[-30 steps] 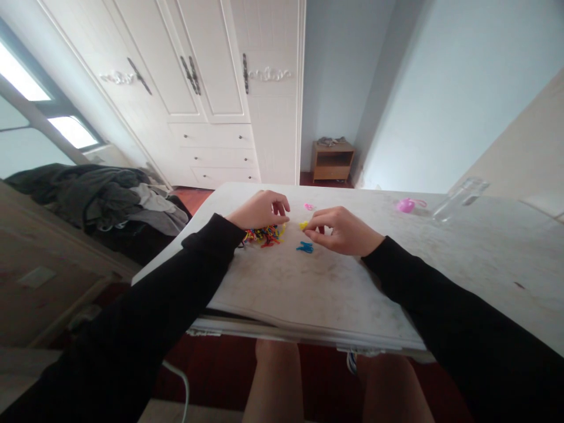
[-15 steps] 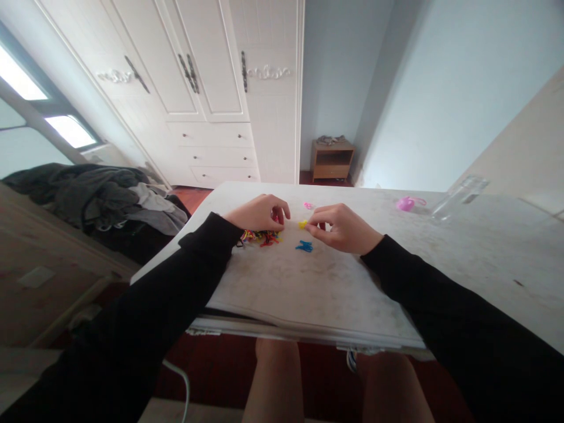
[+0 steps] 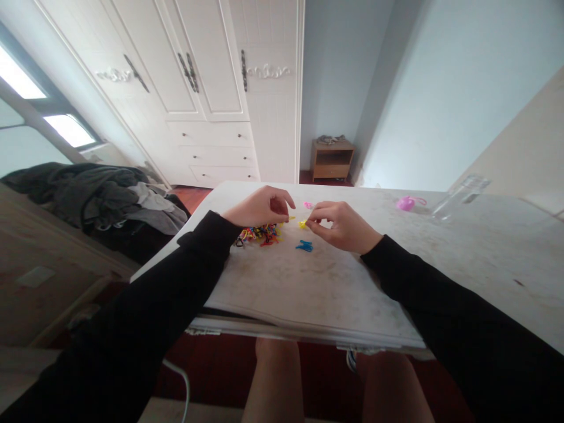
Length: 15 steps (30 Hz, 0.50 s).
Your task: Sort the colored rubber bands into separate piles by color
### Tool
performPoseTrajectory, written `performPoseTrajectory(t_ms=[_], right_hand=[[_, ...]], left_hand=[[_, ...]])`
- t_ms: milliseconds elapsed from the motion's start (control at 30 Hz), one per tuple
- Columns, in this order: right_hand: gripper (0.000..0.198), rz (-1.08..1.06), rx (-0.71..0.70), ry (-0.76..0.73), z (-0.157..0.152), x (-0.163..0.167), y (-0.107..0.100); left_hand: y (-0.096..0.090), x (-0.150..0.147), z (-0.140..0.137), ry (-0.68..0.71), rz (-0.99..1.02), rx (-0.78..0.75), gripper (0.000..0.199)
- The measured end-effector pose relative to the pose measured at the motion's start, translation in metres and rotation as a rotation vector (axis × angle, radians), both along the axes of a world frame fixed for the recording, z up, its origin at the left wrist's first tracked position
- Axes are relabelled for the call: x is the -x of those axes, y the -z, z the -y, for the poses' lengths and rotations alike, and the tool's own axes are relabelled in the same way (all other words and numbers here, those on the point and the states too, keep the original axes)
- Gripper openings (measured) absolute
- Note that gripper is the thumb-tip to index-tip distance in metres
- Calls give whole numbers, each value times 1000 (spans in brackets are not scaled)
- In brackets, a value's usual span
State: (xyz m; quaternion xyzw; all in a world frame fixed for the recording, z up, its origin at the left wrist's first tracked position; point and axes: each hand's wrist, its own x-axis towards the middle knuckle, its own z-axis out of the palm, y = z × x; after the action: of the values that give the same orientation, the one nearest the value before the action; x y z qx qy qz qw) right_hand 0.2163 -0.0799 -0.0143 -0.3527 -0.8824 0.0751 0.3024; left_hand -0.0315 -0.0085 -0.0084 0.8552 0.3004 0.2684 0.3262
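My left hand [image 3: 259, 207] pinches a thin yellow rubber band [image 3: 291, 218] between thumb and fingertip, just above a mixed heap of small coloured rubber bands [image 3: 259, 234] on the white table [image 3: 282, 276]. Opposite it, my right hand [image 3: 337, 225] has thumb and forefinger closed at the edge of a small yellow bunch of bands [image 3: 302, 224]. A few blue bands [image 3: 304, 245] lie nearer to me, and a little pink group [image 3: 307, 205] lies beyond the yellow bunch.
A pink rounded object with a loop [image 3: 406, 203] and a clear glass bottle [image 3: 458, 198] are on the table's right side. Dark clothes [image 3: 101, 194] are piled beyond its left edge. A white wardrobe [image 3: 211, 70] and small wooden cabinet [image 3: 332, 161] stand behind.
My left hand has risen slightly from the heap and moved right with a yellow rubber band in its fingertips. My right hand stays at the yellow bunch.
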Motion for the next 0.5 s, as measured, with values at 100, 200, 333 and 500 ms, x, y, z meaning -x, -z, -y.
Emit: performPoseTrajectory(t_ms=[100, 200, 333, 500], right_hand=[[19, -14, -32, -75, -1, 1, 4], [18, -4, -23, -133, -1, 2, 7], [19, 8, -11, -146, -1, 3, 9], [19, -26, -45, -133, -1, 4, 8]], left_hand=[[-1, -3, 4, 27, 78, 80, 26], [-1, -6, 6, 60, 129, 133, 25], [0, -6, 7, 96, 158, 162, 24], [1, -6, 6, 128, 175, 176, 24]])
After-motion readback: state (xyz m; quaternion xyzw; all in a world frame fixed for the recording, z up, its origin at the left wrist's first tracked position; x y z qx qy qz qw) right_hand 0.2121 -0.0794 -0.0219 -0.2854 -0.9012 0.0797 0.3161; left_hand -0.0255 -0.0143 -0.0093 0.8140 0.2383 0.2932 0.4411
